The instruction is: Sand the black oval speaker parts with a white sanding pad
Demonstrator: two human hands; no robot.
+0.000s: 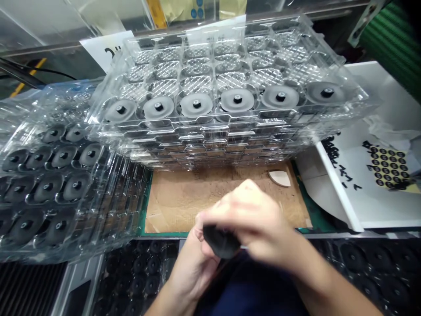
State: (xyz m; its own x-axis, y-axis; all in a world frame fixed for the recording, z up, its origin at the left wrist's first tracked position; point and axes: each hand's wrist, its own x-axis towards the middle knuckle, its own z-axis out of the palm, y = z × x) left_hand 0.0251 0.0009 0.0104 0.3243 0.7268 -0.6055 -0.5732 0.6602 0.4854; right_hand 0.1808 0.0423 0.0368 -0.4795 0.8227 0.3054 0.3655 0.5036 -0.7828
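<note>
Both of my hands meet low in the middle of the view over a dark round part (221, 242). My left hand (194, 259) cups the part from below with its fingers curled round it. My right hand (255, 221) lies over the part from above, fingers closed on it, slightly smeared by motion. Behind the hands lies a brown cardboard sheet (184, 197). Above it stands a stack of clear plastic trays (230, 131); the top tray's front row holds several grey discs (196, 104), while its rear pockets look empty.
At left, more clear trays (49, 175) hold several dark discs. A white box (371, 215) at right contains a yellow sheet of small black dots (390, 169). A small white wedge (280, 177) rests on the cardboard. Dark trays of parts (141, 272) lie at the bottom.
</note>
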